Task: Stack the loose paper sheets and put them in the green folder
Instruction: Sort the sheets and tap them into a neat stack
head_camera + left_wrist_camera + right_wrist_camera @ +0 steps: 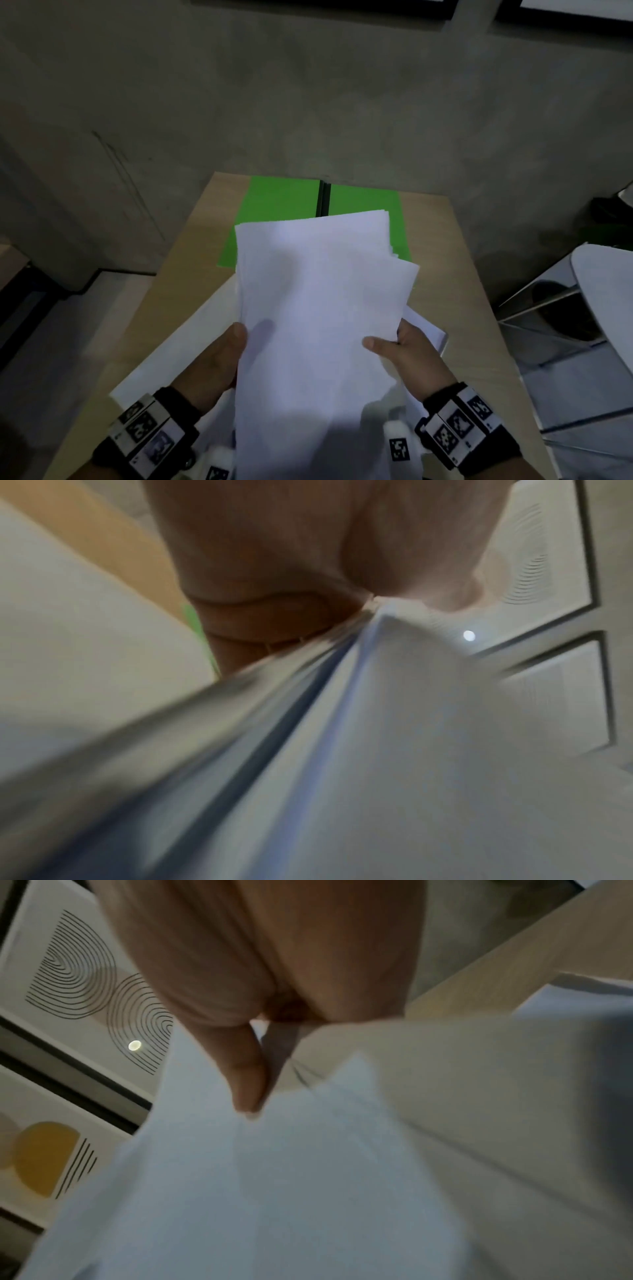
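A stack of white paper sheets (318, 308) is held up above the table, its edges uneven at the top right. My left hand (222, 356) grips the stack's left edge with the thumb on top. My right hand (397, 346) grips the right edge, thumb laid over the top sheet. The green folder (274, 212) lies open and flat at the far end of the wooden table (191, 274), partly hidden behind the sheets. In the left wrist view my fingers (274, 615) pinch the sheets' edge (377, 723). In the right wrist view my thumb (246, 1074) presses on the paper (257, 1191).
More white sheets (161, 359) lie on the table under my hands, one poking out at the right (431, 329). A white chair (603, 308) with metal legs stands to the right of the table. A grey wall rises behind the table's far edge.
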Motion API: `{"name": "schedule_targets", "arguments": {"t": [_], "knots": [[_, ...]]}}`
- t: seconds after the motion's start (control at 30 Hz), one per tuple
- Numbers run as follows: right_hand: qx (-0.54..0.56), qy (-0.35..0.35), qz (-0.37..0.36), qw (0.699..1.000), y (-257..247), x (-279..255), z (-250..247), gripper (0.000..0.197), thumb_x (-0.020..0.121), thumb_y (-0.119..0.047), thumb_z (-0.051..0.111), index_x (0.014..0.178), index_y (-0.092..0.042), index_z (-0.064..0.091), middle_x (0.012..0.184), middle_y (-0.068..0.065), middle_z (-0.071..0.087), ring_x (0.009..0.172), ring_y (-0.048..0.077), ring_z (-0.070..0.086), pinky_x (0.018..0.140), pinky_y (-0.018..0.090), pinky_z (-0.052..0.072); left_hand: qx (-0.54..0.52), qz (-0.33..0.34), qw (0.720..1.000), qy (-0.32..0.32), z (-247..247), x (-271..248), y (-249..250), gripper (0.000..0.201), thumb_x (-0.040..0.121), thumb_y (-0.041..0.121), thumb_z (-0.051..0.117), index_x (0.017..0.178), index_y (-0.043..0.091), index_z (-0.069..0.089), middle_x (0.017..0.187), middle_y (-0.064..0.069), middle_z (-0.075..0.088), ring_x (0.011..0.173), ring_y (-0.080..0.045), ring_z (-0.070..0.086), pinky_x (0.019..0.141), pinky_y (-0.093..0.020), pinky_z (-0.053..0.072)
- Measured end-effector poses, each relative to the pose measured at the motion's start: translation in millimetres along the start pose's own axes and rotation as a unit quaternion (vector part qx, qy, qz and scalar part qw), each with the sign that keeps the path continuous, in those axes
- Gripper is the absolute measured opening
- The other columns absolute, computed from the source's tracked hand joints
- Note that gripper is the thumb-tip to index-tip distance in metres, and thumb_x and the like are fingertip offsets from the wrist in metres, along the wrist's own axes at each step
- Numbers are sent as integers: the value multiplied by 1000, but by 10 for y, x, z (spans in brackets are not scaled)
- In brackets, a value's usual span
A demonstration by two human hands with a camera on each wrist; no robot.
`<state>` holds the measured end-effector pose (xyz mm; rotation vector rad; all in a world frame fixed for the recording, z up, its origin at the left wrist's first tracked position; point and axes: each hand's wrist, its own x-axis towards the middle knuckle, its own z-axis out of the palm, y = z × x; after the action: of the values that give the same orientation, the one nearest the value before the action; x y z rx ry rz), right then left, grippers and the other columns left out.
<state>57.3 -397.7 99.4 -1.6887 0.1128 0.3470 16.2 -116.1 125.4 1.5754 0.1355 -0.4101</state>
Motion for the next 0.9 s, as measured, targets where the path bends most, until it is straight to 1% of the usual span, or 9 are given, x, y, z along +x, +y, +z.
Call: {"name": "schedule_targets", "arguments": {"t": [0.13, 0.23, 0.3, 0.37, 0.43, 0.53, 0.63, 0.73, 0.9], "knots": [[28, 81, -79, 993, -196, -162, 42, 27, 83, 1, 66, 104, -15, 68, 93, -11, 76, 90, 3, 69, 71, 11, 50, 22, 65, 997, 26, 55, -2, 130, 50, 69, 58, 65, 114, 38, 57, 105, 32, 68, 101, 9, 63, 96, -20, 48], [70, 87, -144, 983, -395, -304, 78, 26, 74, 2, 72, 98, -9, 70, 85, -15, 76, 83, 1, 70, 67, 8, 50, 46, 142, 985, 88, 123, 18, 162, 52, 66, 57, 73, 110, 32, 62, 103, 29, 70, 100, 7, 64, 83, -10, 52], [67, 86, -190, 976, -455, -357, 100, 30, 67, -2, 77, 86, -24, 73, 81, -18, 76, 80, -2, 70, 68, 8, 50, 56, 186, 973, 124, 175, 10, 221, 28, 71, 27, 79, 97, 31, 68, 92, 31, 71, 92, 9, 66, 72, -4, 49], [50, 87, -227, 969, -491, -370, 131, 31, 60, -10, 82, 77, -36, 75, 79, -21, 75, 78, -4, 70, 69, 9, 50, 71, 228, 961, 141, 194, 6, 318, 39, 71, 3, 79, 83, 39, 73, 82, 34, 70, 84, 14, 65, 68, -1, 46], [66, 86, -244, 964, -481, -354, 157, 39, 61, -7, 83, 75, -42, 75, 75, -22, 74, 75, -5, 69, 67, 9, 51, 69, 265, 950, 151, 192, -24, 418, 36, 68, 13, 82, 91, 38, 71, 85, 31, 72, 85, 15, 64, 71, -1, 46], [147, 104, -259, 949, -525, -328, 212, 24, 55, -19, 79, 76, -30, 76, 70, -13, 75, 68, 2, 70, 62, 15, 53, 47, 320, 929, 178, 175, -36, 561, 64, 58, 34, 82, 111, 8, 57, 92, 21, 71, 86, 14, 62, 73, -2, 45], [203, 154, -281, 925, -687, -358, 270, 22, 56, -38, 76, 69, -21, 71, 62, -14, 70, 59, -2, 63, 57, 11, 50, 37, 347, 920, 176, 218, -17, 707, 68, 60, 35, 74, 111, -6, 56, 101, -9, 68, 83, 1, 64, 69, -8, 48], [132, 204, -328, 913, -936, -397, 313, 33, 76, -45, 54, 63, -15, 52, 56, -19, 58, 54, -9, 50, 55, 6, 40, 11, 354, 915, 193, 274, -2, 773, 73, 60, 43, 75, 113, -4, 55, 105, -19, 64, 84, -6, 64, 67, -13, 50], [150, 264, -299, 905, -1098, -394, 346, 71, 73, -69, 55, 58, -1, 42, 63, 9, 33, 60, 17, 33, 56, 29, 24, -121, 327, 907, 238, 337, -38, 789, 70, 57, 80, 61, 97, 23, 64, 89, -9, 60, 82, -24, 55, 73, -35, 43]]}}
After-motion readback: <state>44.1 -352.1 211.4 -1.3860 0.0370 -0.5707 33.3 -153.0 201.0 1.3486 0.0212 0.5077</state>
